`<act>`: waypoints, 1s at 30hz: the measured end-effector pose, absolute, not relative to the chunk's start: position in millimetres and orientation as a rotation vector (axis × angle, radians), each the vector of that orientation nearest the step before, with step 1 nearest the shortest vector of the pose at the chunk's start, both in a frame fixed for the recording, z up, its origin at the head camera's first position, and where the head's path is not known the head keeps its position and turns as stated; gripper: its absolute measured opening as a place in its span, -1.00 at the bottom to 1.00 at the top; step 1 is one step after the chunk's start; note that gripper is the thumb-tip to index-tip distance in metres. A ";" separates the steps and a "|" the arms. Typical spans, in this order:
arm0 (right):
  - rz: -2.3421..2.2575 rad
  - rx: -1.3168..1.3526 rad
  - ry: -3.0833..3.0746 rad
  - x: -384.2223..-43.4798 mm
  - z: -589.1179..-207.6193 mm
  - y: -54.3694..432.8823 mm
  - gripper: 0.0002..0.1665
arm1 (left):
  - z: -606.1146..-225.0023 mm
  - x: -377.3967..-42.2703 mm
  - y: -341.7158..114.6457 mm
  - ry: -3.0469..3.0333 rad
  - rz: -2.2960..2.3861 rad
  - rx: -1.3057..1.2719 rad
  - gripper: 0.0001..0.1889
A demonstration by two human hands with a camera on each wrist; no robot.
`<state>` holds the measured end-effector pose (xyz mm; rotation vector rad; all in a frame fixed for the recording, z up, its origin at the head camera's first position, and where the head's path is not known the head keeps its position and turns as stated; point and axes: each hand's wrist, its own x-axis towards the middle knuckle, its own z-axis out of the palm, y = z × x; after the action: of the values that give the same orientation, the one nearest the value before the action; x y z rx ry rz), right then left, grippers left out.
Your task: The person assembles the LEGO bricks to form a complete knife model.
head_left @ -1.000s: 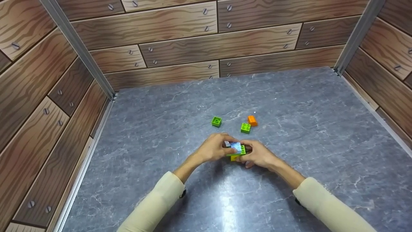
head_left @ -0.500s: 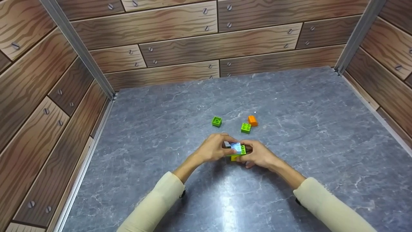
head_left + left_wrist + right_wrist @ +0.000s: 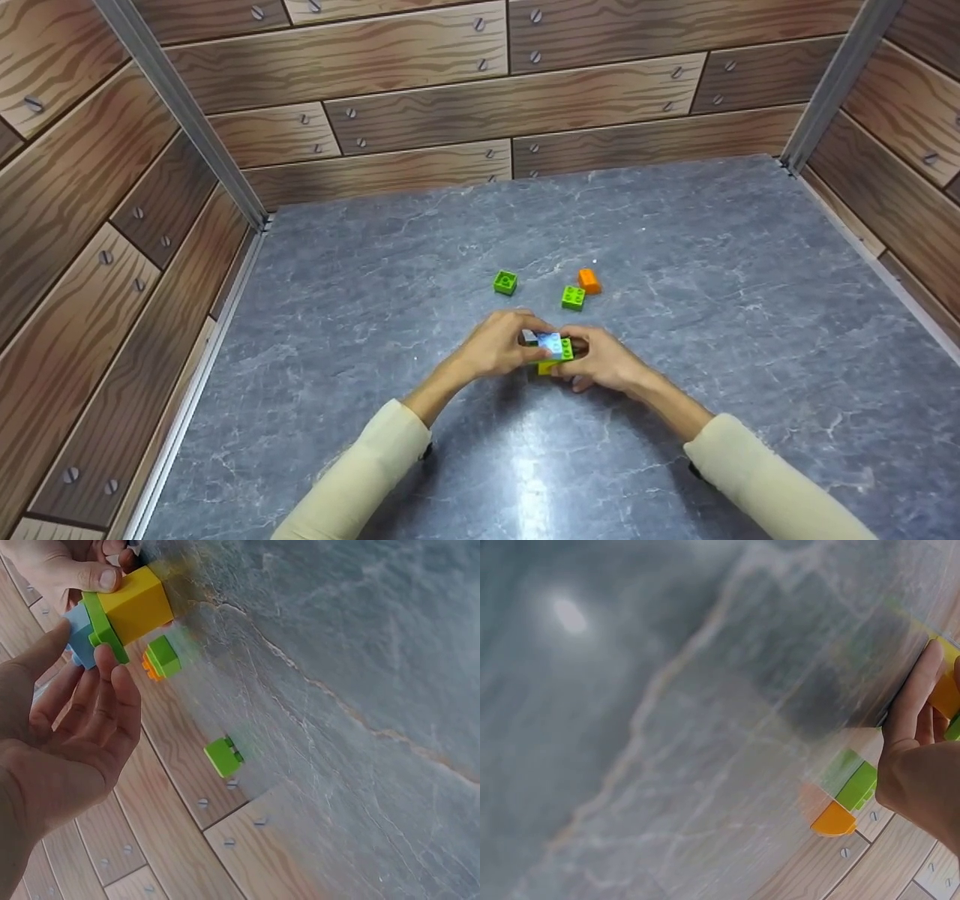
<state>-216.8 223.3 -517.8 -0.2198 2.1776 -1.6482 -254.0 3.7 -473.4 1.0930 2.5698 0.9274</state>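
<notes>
Between the two hands stands a small stack of toy building bricks. Its yellow brick is at the bottom, a bright green plate lies over that, and a light blue brick sits on top. My left hand pinches the light blue brick between thumb and fingers. From the other side my right hand grips the stack, its thumb on the yellow brick in the left wrist view. Fingers cover part of the stack, and the right wrist view shows only a piece of it at the edge.
Beyond the hands lie a green brick with its hollow side up and another green brick with studs up. An orange brick lies right behind the latter. Wood-patterned walls enclose the grey marbled tabletop.
The hands stay at the same spot around the stack. The light blue brick shows only a very slight shift, and the loose bricks have not moved.
</notes>
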 end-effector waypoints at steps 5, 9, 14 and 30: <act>-1.636 -0.213 2.184 -217.7 -515.4 221.7 -0.30 | -470.7 -253.6 2.5 2.581 0.922 1.129 -0.63; -1.635 -0.226 2.172 -218.4 -513.8 220.5 -0.29 | -469.7 -253.5 0.0 2.582 0.930 1.142 -0.63; -1.641 -0.240 2.158 -218.7 -512.4 220.0 -0.30 | -470.5 -253.4 -1.5 2.572 0.954 1.122 -0.63; -1.635 -0.238 2.177 -215.1 -513.5 222.4 -0.26 | -481.8 -246.6 6.3 2.671 0.920 1.107 -0.59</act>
<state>-215.1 222.4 -513.5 -0.2383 2.1773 -1.6346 -246.6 6.3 -481.8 1.1073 2.6713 0.9205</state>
